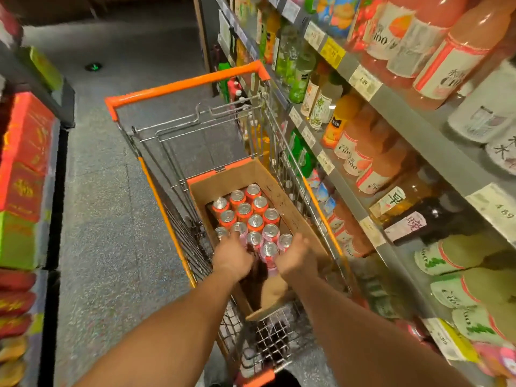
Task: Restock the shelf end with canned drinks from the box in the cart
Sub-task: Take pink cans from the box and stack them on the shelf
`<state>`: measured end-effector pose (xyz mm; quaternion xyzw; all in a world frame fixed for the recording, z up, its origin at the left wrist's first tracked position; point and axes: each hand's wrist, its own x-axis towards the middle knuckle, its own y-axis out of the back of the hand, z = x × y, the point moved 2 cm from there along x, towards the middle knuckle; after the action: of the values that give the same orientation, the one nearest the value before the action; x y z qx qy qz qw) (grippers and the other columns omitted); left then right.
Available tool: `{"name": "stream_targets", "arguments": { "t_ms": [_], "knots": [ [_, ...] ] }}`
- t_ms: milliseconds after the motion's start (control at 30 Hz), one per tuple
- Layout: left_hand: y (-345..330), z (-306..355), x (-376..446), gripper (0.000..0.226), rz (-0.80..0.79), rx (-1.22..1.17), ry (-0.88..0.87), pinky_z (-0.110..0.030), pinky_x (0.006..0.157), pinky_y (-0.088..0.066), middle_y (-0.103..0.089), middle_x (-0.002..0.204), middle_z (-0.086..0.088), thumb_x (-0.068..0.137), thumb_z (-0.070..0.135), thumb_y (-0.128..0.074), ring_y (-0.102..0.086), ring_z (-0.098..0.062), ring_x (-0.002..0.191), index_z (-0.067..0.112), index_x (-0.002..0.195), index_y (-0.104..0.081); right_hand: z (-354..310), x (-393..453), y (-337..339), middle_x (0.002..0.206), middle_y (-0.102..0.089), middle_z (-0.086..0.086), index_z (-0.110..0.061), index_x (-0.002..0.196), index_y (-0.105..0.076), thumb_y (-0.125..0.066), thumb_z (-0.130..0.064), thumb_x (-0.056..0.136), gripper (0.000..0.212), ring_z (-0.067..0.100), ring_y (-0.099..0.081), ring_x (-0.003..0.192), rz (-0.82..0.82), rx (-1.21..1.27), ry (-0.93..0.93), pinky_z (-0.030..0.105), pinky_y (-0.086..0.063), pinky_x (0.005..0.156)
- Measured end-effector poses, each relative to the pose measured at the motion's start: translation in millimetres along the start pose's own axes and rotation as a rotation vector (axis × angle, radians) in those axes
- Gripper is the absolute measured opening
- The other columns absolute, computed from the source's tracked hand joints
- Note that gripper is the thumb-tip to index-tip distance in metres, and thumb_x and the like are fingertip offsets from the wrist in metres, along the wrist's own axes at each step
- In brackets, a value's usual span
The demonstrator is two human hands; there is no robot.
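Note:
An open cardboard box (282,191) sits inside an orange-trimmed wire cart (184,82). Several upright cans fill it: orange cans (244,209) at the far end, pink cans (270,233) nearer me. Both my arms reach down into the box. My left hand (233,255) hangs over the left pink cans with fingers spread. My right hand (297,256) is cupped against the right side of a pink can (269,254) that stands between the two hands. Whether either hand grips a can is hidden by the hands themselves.
Shelves (413,129) of bottled drinks with price tags run along the right, close beside the cart. Red and green boxes (22,169) are stacked on the left shelving. Grey aisle floor (111,219) stretches ahead on the cart's left.

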<state>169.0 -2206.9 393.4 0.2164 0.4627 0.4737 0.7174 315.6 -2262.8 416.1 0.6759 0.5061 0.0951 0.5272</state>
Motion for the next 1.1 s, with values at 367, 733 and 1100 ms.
{"name": "stream_targets", "arguments": {
  "t_ms": [367,733,1100],
  "knots": [
    [-90,-25,75,0.049,-0.089,0.545,0.047,-0.045,0.101,-0.041,-0.045,0.141,-0.012,0.092,0.022,-0.048,-0.039,-0.035,0.130,0.011,0.140,-0.044,28,107,-98,0.122,-0.058,0.019,-0.003,0.125,-0.057,-0.052,-0.022,0.095,0.036,0.032,-0.054,0.118,-0.130,-0.695,0.354,0.037,-0.043,0.098],
    [-131,-43,115,0.039,-0.078,0.705,-0.003,-0.043,0.099,-0.038,-0.045,0.132,-0.011,0.099,0.023,-0.042,-0.040,-0.032,0.121,0.015,0.136,-0.052,42,146,-146,0.133,-0.046,0.015,-0.013,0.134,-0.048,-0.058,-0.028,0.092,0.046,0.033,-0.046,0.118,-0.114,-0.772,0.358,0.041,-0.038,0.101],
    [-108,-34,114,0.047,-0.120,0.629,-0.133,-0.041,0.097,-0.042,-0.048,0.132,-0.012,0.090,0.025,-0.054,-0.041,-0.031,0.121,0.012,0.134,-0.049,25,132,-122,0.124,-0.051,0.011,-0.019,0.124,-0.047,-0.069,-0.049,0.076,0.061,0.030,-0.044,0.114,0.008,-0.599,0.373,0.041,-0.037,0.096]
  ]
}}
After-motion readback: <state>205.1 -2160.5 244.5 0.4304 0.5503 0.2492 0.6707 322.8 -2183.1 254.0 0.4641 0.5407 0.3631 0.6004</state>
